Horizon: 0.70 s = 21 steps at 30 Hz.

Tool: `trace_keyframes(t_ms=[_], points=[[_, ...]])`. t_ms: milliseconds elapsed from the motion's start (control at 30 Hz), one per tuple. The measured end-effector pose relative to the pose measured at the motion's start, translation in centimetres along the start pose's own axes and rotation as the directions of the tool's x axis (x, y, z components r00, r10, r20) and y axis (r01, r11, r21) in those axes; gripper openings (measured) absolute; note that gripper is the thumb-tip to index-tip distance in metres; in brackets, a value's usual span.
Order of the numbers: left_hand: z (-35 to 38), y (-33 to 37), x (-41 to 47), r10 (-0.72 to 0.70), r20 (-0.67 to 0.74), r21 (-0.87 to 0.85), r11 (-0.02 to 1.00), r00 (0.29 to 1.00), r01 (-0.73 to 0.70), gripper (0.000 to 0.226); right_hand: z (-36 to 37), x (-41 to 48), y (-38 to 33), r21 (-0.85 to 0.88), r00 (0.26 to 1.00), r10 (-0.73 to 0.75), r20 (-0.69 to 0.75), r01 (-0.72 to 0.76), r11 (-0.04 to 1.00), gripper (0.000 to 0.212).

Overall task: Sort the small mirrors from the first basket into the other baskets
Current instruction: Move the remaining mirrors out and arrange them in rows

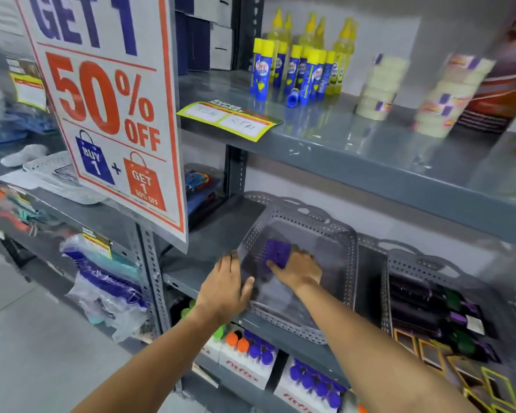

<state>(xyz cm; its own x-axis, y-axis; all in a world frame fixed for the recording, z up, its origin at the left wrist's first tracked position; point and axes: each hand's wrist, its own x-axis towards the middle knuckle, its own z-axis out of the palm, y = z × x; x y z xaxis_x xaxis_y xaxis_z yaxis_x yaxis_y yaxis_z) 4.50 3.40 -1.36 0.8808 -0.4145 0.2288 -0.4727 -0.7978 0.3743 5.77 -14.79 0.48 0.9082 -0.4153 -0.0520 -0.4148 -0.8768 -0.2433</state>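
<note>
A grey perforated basket (334, 234) sits on the middle shelf, tilted toward me. My left hand (225, 286) grips its near left corner. My right hand (298, 268) reaches inside it, fingers on a purple small mirror (276, 251) lying on the basket's floor. To the right stands a second grey basket (405, 263) holding several dark purple, green and black items (438, 311). Motion blur hides whether my right hand has closed around the mirror.
A large "50% OFF" sign (111, 114) hangs at left of the shelf post (149, 263). Glue sticks (298, 73) and tape stacks (382, 87) stand on the upper shelf (355, 162). Boxed bottles (251, 353) sit on the shelf below. Yellow-framed items (489, 380) lie lower right.
</note>
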Motion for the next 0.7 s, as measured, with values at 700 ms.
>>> trace_keyframes(t_ms=[700], points=[[-0.3, 0.3, 0.3, -0.033, 0.029, 0.139, 0.990, 0.999, 0.029, 0.082, -3.3, 1.1, 1.9, 0.488, 0.990, 0.140, -0.026, -0.109, 0.866, 0.033]])
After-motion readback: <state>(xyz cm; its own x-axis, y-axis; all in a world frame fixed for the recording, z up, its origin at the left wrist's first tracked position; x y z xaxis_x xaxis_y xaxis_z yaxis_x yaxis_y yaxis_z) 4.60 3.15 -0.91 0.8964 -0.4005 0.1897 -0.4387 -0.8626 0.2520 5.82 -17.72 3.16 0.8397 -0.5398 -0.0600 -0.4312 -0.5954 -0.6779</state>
